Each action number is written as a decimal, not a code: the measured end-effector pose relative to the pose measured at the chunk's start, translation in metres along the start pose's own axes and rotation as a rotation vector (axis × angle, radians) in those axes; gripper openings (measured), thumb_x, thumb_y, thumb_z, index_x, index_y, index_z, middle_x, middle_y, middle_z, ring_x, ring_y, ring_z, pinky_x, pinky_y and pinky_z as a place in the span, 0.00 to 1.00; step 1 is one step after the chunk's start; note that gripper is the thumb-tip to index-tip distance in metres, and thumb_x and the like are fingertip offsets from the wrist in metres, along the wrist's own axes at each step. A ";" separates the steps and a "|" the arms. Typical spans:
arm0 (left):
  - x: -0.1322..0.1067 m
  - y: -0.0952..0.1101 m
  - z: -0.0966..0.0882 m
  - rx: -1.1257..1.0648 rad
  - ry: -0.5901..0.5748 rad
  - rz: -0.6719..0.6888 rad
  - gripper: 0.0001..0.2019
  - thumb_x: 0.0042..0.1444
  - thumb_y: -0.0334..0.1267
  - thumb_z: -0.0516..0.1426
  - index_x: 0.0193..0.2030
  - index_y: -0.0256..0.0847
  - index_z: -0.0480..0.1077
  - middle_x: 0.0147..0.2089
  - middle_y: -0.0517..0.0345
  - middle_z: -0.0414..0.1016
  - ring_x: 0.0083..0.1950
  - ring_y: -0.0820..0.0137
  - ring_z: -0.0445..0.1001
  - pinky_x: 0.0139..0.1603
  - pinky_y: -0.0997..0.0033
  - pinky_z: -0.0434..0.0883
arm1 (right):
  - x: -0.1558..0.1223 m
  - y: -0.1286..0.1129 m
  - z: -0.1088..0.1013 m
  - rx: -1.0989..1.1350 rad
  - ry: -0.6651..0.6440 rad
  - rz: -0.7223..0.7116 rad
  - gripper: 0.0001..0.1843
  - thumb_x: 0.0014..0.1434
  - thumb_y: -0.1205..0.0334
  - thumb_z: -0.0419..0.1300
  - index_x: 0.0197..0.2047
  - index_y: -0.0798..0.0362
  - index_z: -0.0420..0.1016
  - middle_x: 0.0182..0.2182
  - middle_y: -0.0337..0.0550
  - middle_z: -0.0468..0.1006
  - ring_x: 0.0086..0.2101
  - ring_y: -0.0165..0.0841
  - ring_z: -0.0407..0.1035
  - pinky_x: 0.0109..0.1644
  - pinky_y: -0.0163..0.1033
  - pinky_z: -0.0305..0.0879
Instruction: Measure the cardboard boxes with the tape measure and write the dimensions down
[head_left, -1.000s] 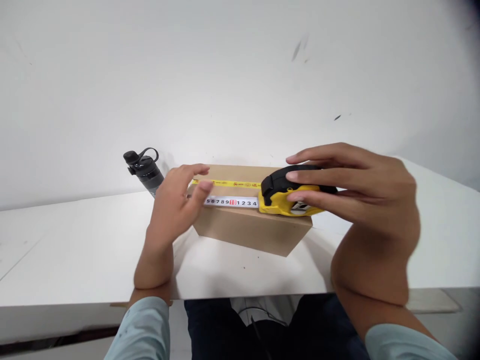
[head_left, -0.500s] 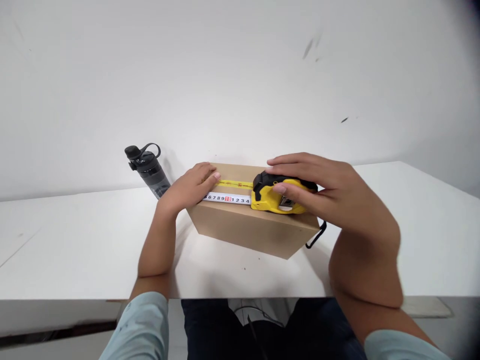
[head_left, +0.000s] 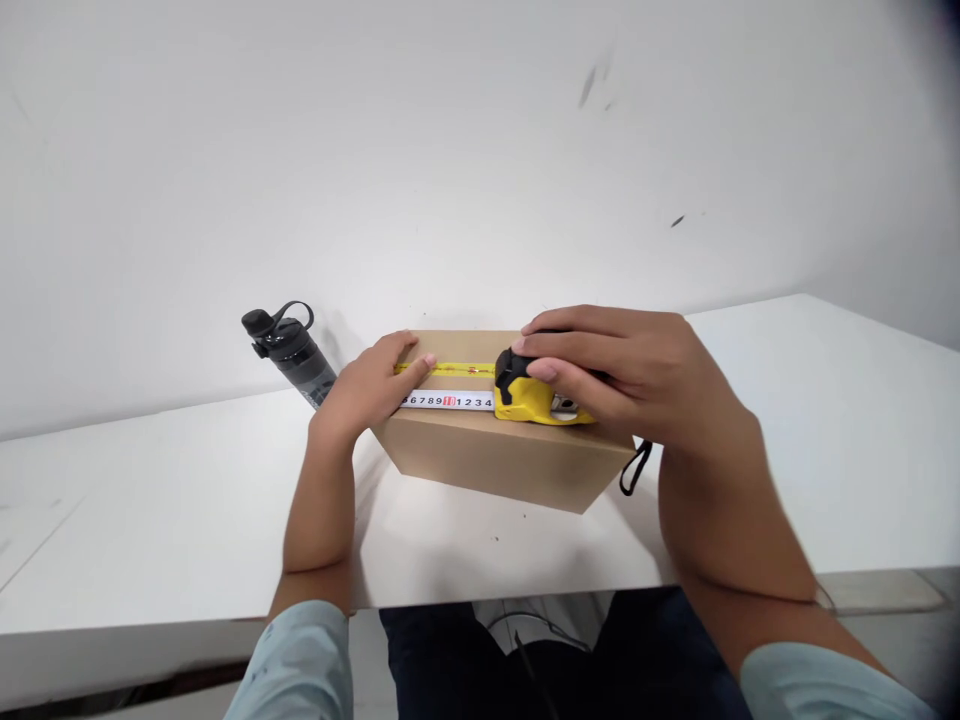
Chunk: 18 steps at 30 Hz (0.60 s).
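Note:
A brown cardboard box (head_left: 495, 460) lies on the white table (head_left: 172, 510) in front of me. On its top sits a yellow and black tape measure (head_left: 534, 396), with its white blade (head_left: 448, 401) drawn out leftward along the near top edge. My right hand (head_left: 630, 370) is closed over the tape measure's case. My left hand (head_left: 371, 385) rests at the box's left end, fingers curled and pressing the blade's end onto the top. A strip of yellow packing tape (head_left: 450, 369) runs along the top of the box. The tape measure's black wrist strap (head_left: 634, 468) hangs off the box's right end.
A black water bottle (head_left: 289, 352) stands tilted-looking behind the box's left end, close to my left hand. A white wall (head_left: 480, 150) rises right behind the table. The table's near edge runs just above my lap.
My right hand has lowered the tape measure onto the box and slid it leftward. My left hand has settled on the blade's end at the box's left edge. The view shifted slightly.

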<state>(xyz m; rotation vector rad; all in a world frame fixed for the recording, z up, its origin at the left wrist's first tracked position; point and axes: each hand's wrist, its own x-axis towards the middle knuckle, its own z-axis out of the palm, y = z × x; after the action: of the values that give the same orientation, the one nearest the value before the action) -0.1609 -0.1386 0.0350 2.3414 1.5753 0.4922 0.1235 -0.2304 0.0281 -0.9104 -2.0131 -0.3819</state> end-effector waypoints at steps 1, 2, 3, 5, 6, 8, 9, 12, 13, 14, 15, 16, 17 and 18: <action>0.000 0.000 0.000 0.005 0.007 -0.007 0.32 0.72 0.65 0.51 0.72 0.51 0.71 0.78 0.54 0.70 0.75 0.47 0.71 0.76 0.45 0.69 | 0.000 0.000 -0.002 -0.010 -0.005 0.001 0.18 0.77 0.57 0.54 0.45 0.47 0.87 0.46 0.41 0.89 0.39 0.31 0.82 0.37 0.35 0.73; 0.001 0.000 0.000 0.009 0.013 -0.013 0.32 0.72 0.65 0.51 0.72 0.50 0.71 0.78 0.53 0.70 0.76 0.47 0.71 0.76 0.45 0.68 | 0.000 0.001 -0.003 -0.016 -0.014 0.004 0.18 0.78 0.58 0.54 0.44 0.47 0.86 0.45 0.40 0.89 0.38 0.30 0.82 0.36 0.35 0.72; 0.001 0.001 0.000 0.009 0.018 -0.017 0.32 0.72 0.65 0.51 0.72 0.51 0.71 0.79 0.53 0.70 0.76 0.47 0.71 0.76 0.46 0.68 | 0.000 0.001 -0.004 -0.018 -0.026 0.007 0.18 0.78 0.58 0.54 0.44 0.47 0.86 0.45 0.40 0.89 0.37 0.30 0.82 0.35 0.35 0.71; 0.001 0.001 0.000 0.002 0.014 -0.029 0.32 0.72 0.65 0.51 0.73 0.52 0.71 0.79 0.55 0.69 0.77 0.47 0.70 0.77 0.46 0.68 | 0.001 0.002 -0.005 -0.025 -0.046 0.009 0.18 0.78 0.58 0.54 0.44 0.47 0.86 0.45 0.41 0.89 0.38 0.31 0.82 0.36 0.36 0.71; 0.002 0.002 0.000 -0.003 0.009 -0.038 0.32 0.71 0.66 0.51 0.74 0.53 0.70 0.80 0.56 0.68 0.77 0.47 0.70 0.77 0.46 0.68 | 0.001 0.002 -0.005 -0.031 -0.055 0.011 0.19 0.78 0.57 0.53 0.44 0.47 0.86 0.46 0.41 0.89 0.39 0.31 0.82 0.36 0.36 0.71; 0.002 0.003 -0.001 -0.011 -0.001 -0.062 0.34 0.70 0.67 0.53 0.75 0.54 0.68 0.81 0.57 0.67 0.78 0.47 0.69 0.77 0.46 0.67 | 0.001 0.003 -0.007 -0.042 -0.066 0.016 0.19 0.78 0.56 0.53 0.45 0.47 0.86 0.47 0.41 0.89 0.40 0.32 0.83 0.37 0.36 0.72; 0.002 0.004 -0.001 -0.015 -0.002 -0.075 0.35 0.70 0.67 0.53 0.76 0.54 0.67 0.81 0.57 0.67 0.78 0.47 0.69 0.77 0.46 0.67 | 0.000 0.003 -0.009 -0.041 -0.069 0.022 0.19 0.78 0.55 0.53 0.45 0.46 0.86 0.47 0.41 0.89 0.40 0.33 0.83 0.38 0.37 0.72; 0.001 0.005 -0.002 -0.024 0.001 -0.097 0.35 0.69 0.67 0.55 0.77 0.55 0.67 0.81 0.59 0.66 0.79 0.48 0.67 0.78 0.47 0.67 | -0.003 0.005 -0.020 -0.008 -0.060 0.054 0.18 0.77 0.56 0.54 0.42 0.46 0.85 0.45 0.40 0.89 0.39 0.33 0.83 0.38 0.37 0.74; 0.001 0.005 -0.002 -0.028 -0.002 -0.102 0.35 0.69 0.67 0.55 0.77 0.55 0.67 0.81 0.59 0.66 0.79 0.48 0.67 0.78 0.47 0.66 | -0.006 0.006 -0.026 0.005 -0.052 0.069 0.17 0.76 0.56 0.55 0.41 0.46 0.85 0.44 0.40 0.89 0.38 0.33 0.83 0.38 0.38 0.75; 0.001 0.005 -0.002 -0.034 -0.005 -0.108 0.36 0.68 0.67 0.55 0.77 0.55 0.67 0.82 0.59 0.65 0.79 0.48 0.67 0.78 0.48 0.66 | -0.009 0.007 -0.032 0.013 -0.036 0.089 0.17 0.76 0.57 0.56 0.39 0.47 0.85 0.42 0.39 0.89 0.36 0.33 0.83 0.37 0.38 0.75; 0.001 0.005 -0.003 -0.039 -0.010 -0.114 0.36 0.68 0.67 0.55 0.77 0.55 0.66 0.82 0.58 0.65 0.79 0.48 0.67 0.78 0.48 0.66 | -0.013 0.008 -0.040 0.016 -0.019 0.119 0.16 0.75 0.57 0.57 0.38 0.47 0.85 0.40 0.39 0.89 0.36 0.34 0.83 0.36 0.39 0.76; 0.002 0.005 -0.003 -0.045 -0.012 -0.119 0.37 0.68 0.68 0.55 0.77 0.55 0.66 0.82 0.58 0.65 0.79 0.48 0.67 0.78 0.48 0.67 | -0.016 0.009 -0.047 0.016 -0.004 0.158 0.16 0.75 0.57 0.58 0.37 0.47 0.85 0.39 0.39 0.89 0.36 0.35 0.83 0.35 0.41 0.76; 0.002 0.005 -0.003 -0.050 -0.012 -0.121 0.37 0.68 0.68 0.55 0.78 0.54 0.66 0.82 0.57 0.64 0.80 0.47 0.67 0.78 0.48 0.66 | -0.020 0.010 -0.054 0.016 0.005 0.205 0.16 0.74 0.56 0.59 0.37 0.46 0.85 0.38 0.39 0.89 0.36 0.37 0.84 0.35 0.42 0.77; 0.002 0.005 -0.003 -0.054 -0.012 -0.119 0.38 0.67 0.69 0.55 0.78 0.53 0.66 0.83 0.56 0.64 0.80 0.47 0.66 0.79 0.48 0.66 | -0.024 0.011 -0.060 0.016 0.012 0.253 0.16 0.74 0.54 0.59 0.36 0.45 0.85 0.38 0.39 0.89 0.37 0.39 0.84 0.34 0.44 0.77</action>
<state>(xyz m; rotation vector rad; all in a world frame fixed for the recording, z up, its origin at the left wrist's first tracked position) -0.1572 -0.1386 0.0396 2.1917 1.6636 0.4865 0.1757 -0.2674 0.0427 -1.1339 -1.8585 -0.2291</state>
